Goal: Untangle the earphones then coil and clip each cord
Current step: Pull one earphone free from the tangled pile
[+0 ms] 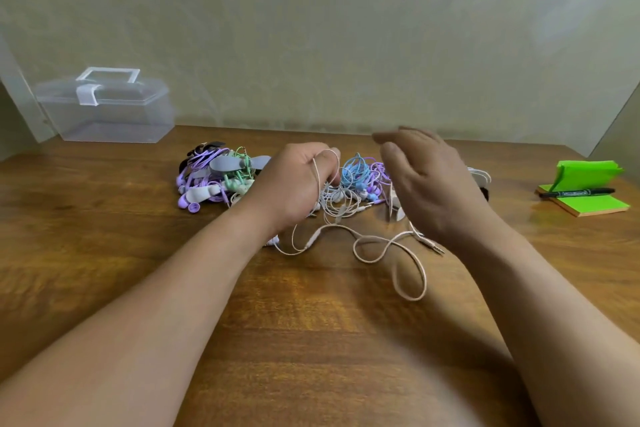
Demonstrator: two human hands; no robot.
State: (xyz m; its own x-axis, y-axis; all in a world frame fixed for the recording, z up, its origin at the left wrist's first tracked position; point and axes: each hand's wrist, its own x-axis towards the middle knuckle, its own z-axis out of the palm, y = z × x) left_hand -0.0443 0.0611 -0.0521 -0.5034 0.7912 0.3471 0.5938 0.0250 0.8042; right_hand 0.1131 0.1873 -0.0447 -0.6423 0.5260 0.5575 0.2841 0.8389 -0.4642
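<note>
A brown wooden table [311, 340] fills the near view, and two bare forearms reach forward across it. Between them a pale cord [408, 263] lies loose on the wood in several open loops, its metal plug [434, 247] resting just beside the right wrist.

The left hand [298, 184] is clenched around an upper stretch of that pale cord, which arches over its curled fingers and drops to the table. The right hand [433, 184], slightly blurred, hangs above the table with its fingers loosely extended, grasping nothing.

Just beyond the hands lies the rest of the earphones. A blue and purple bundle [356, 172] sits between the two hands, and a purple and green heap [214, 180] with grey clips lies left of the left hand.

Farther back on the left stands a clear plastic box [110, 114] with a handle. At the right, a black marker [578, 192] rests on a green notepad [588, 204]. A pale patterned wall [346, 28] rises behind the table.
</note>
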